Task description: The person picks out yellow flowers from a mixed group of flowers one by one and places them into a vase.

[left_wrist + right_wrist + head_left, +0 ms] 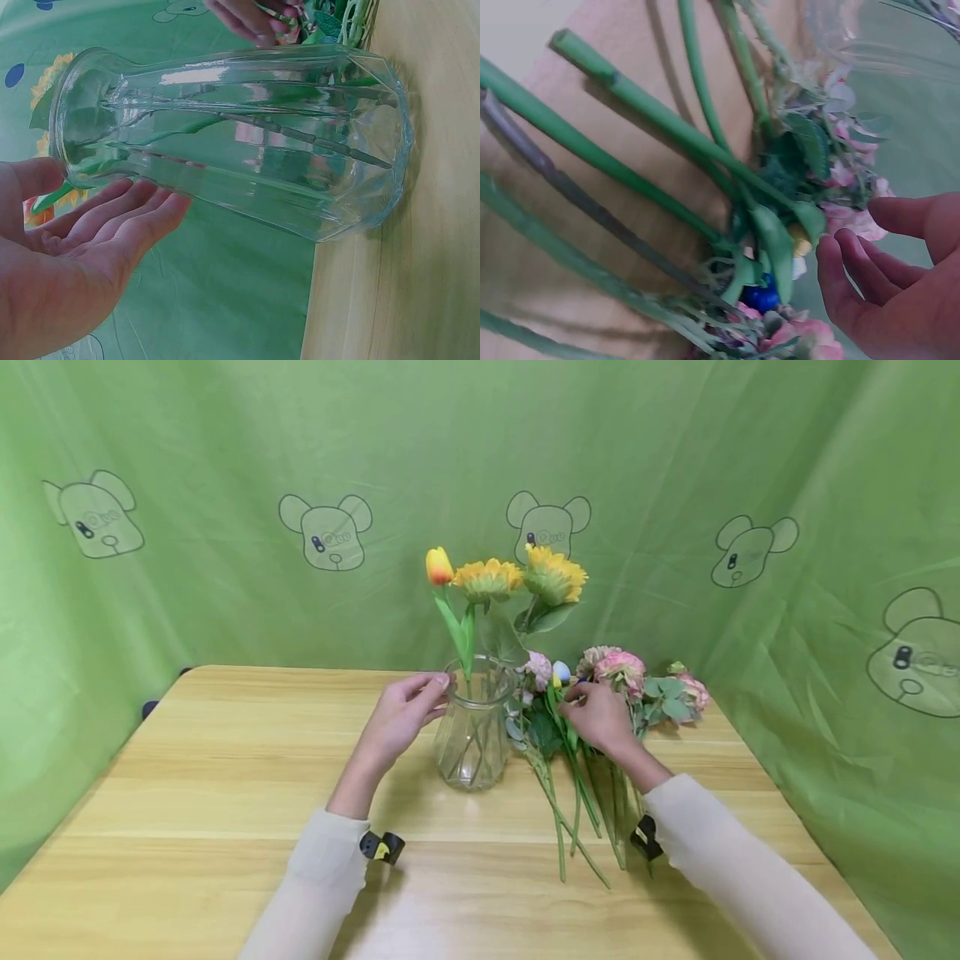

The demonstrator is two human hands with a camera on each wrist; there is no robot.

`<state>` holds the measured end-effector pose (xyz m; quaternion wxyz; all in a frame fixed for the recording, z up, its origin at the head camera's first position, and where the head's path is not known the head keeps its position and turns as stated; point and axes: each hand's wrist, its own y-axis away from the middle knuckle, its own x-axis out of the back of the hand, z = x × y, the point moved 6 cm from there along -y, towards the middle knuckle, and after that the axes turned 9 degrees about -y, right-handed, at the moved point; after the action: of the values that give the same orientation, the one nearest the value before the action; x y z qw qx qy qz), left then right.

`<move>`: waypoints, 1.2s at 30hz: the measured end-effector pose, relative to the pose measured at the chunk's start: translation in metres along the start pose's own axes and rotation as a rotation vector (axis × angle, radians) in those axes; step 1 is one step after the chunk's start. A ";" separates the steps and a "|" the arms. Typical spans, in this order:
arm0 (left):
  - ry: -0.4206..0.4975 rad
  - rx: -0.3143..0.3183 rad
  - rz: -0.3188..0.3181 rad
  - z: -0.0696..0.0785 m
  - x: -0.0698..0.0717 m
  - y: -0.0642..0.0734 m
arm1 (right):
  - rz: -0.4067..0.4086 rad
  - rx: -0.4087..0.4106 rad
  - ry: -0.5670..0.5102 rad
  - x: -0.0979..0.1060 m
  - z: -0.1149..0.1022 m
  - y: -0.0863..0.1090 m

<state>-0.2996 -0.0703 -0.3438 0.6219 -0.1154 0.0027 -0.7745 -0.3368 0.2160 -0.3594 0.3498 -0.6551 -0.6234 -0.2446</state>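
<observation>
A clear glass vase [471,747] stands upright on the table, holding a red-yellow tulip [438,567], a sunflower [489,580] and a second sunflower [556,575]. My left hand [408,714] is at the vase's neck; in the left wrist view the thumb is at the rim and the fairly straight fingers lie along the glass. To the right, my right hand [600,717] reaches over the loose flowers, beside a tulip with green leaves [772,244]. In the right wrist view its thumb and fingers are apart, fingertips right at the tulip's yellow head [801,244].
Pink flowers [621,670] and a paler pink bloom [537,668] lie at the right, their green stems [561,852] pointing toward me. A blue bloom [761,295] shows among them. Green cloth [420,435] with bear drawings hangs behind the wooden table [225,760].
</observation>
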 end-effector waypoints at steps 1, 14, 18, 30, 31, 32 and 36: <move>0.000 0.000 0.000 0.000 0.000 0.000 | -0.007 -0.009 0.007 -0.002 0.002 0.000; 0.004 0.003 -0.003 -0.002 -0.001 -0.001 | -0.049 0.009 0.090 -0.024 0.022 -0.003; 0.005 0.009 0.000 -0.002 -0.001 -0.001 | -0.072 -0.004 0.093 -0.028 0.022 -0.004; 0.010 0.009 -0.003 -0.003 0.000 -0.002 | -0.101 -0.025 0.086 -0.031 0.024 -0.007; 0.011 0.010 -0.002 -0.004 0.000 -0.002 | -0.106 -0.030 0.080 -0.032 0.025 -0.007; 0.010 0.011 -0.002 -0.004 0.000 -0.002 | -0.104 -0.034 0.076 -0.032 0.026 -0.007; 0.004 0.012 -0.001 -0.003 0.000 -0.001 | -0.113 -0.046 0.061 -0.031 0.026 -0.008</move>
<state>-0.3017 -0.0708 -0.3468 0.6222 -0.1101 -0.0006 -0.7751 -0.3504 0.2154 -0.3985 0.3393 -0.6191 -0.6425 -0.2979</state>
